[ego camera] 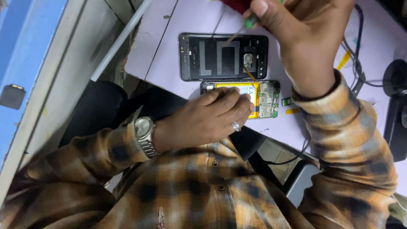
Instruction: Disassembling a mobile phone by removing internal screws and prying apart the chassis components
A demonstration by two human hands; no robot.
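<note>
Left hand [203, 121] presses flat, fingers together, on the opened phone [254, 99]; right hand [305, 38], fingers clamped on a tool [239, 30], could slip and tear the flex cable [251, 75].

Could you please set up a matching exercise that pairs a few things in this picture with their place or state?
Things:
1. left hand
2. right hand
3. back cover
4. wristwatch

Place or state:
A. lies on the table, inner side up, beyond the opened phone
B. worn on the left wrist
C. holds a thin tool with a green grip
D. rests flat on the opened phone, covering part of its yellow battery

Pairs: 1-D, 2-C, 3-A, 4-B
</note>
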